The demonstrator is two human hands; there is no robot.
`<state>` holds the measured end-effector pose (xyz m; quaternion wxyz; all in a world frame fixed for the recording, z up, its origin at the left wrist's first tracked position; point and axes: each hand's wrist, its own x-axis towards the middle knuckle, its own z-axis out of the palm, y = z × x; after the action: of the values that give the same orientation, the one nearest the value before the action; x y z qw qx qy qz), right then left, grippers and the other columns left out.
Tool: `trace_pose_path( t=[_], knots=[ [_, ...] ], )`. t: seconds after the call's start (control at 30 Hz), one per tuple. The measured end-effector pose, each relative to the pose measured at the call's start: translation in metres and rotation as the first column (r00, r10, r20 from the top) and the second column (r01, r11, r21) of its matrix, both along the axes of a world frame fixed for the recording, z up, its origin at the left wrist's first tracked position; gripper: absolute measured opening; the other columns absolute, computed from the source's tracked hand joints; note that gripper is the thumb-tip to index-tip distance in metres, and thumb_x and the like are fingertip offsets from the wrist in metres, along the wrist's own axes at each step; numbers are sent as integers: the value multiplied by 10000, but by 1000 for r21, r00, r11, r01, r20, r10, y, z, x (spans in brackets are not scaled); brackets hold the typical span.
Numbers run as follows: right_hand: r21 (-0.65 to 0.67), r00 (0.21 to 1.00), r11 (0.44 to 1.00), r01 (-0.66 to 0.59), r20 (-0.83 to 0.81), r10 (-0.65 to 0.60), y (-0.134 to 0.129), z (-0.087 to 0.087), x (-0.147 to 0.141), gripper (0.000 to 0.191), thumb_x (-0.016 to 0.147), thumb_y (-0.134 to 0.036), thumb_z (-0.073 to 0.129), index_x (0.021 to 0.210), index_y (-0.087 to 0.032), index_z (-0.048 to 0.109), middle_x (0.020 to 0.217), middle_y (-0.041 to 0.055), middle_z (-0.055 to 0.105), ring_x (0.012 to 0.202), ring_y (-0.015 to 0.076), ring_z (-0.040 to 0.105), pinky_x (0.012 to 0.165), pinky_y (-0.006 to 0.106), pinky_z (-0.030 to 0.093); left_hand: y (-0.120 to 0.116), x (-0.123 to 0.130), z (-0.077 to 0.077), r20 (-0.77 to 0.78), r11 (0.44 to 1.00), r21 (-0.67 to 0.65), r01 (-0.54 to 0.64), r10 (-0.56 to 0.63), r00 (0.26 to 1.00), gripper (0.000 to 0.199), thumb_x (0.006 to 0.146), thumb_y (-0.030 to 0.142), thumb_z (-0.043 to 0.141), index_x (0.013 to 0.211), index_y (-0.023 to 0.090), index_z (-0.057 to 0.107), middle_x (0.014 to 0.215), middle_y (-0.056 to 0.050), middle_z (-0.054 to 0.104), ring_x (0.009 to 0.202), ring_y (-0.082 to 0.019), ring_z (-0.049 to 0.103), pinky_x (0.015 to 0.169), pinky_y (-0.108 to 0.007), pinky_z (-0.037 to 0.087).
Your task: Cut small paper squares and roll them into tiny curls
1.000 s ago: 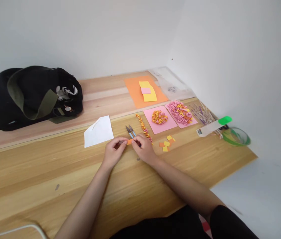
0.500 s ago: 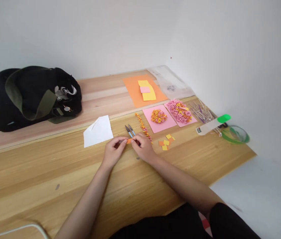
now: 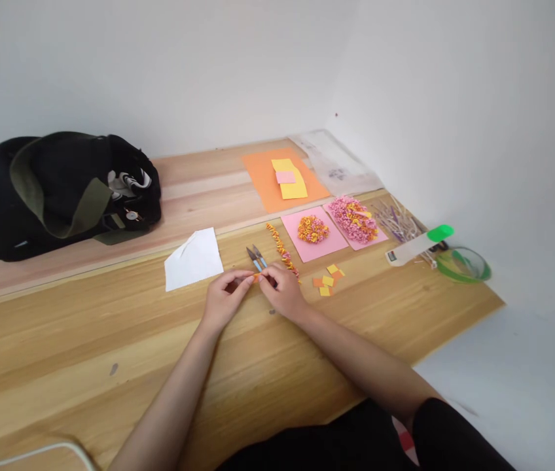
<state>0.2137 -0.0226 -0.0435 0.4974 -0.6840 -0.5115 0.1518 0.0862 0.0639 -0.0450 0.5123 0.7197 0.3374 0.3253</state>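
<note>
Between my two hands is a small orange paper piece, mostly covered by fingertips. My left hand pinches its left end, and my right hand grips its right end. Just beyond the fingers lie thread snips with grey blades and light blue handles, partly hidden by my right hand. A row of twisted orange and pink paper curls runs beside them. To the right of my right hand, several small yellow and orange paper squares lie loose on the wooden table.
Pink sheets carry piles of curled paper bits. Behind are an orange sheet and a yellow strip. White paper lies left, near a black bag. A cutter knife and green tape roll sit right.
Less of the orange paper shows between my fingertips now, and it looks narrower. My hands have stayed in nearly the same place; the view has shifted very slightly.
</note>
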Motion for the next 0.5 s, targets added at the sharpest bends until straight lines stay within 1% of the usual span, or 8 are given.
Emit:
trace_pose_path(
  t=[0.13,0.27,0.37,0.5],
  knots=[
    [-9,1000,1000,4,-5,-4,0,1,0,200,835,-208,502,635,-213,506,643,9,528,650,166,488,626,296,383,0,0,0,-5,1000,-5,-4,4,1000,238,721,403,707,803,186,759,781,-59,754,626,-158,627,614,-272,506],
    [6,1000,1000,1,-7,-1,0,1,0,203,832,-209,499,629,-213,495,638,9,519,643,168,481,633,301,381,0,0,0,-10,1000,-5,-5,5,1000,234,714,393,712,807,184,763,786,-60,752,642,-159,628,632,-273,502],
    [18,1000,1000,-6,-9,6,0,0,0,203,833,-212,496,630,-211,496,636,10,512,639,170,478,632,304,376,-1,0,2,-6,1000,-30,-3,3,1000,236,711,390,707,805,181,761,799,-65,755,678,-174,647,661,-284,511],
    [16,1000,1000,-4,-4,4,1,0,0,200,831,-205,500,632,-212,506,640,10,516,656,173,489,641,303,383,0,-1,6,23,998,-61,11,-9,1000,216,739,366,658,793,183,759,846,-73,764,787,-203,682,754,-310,526]
  ],
)
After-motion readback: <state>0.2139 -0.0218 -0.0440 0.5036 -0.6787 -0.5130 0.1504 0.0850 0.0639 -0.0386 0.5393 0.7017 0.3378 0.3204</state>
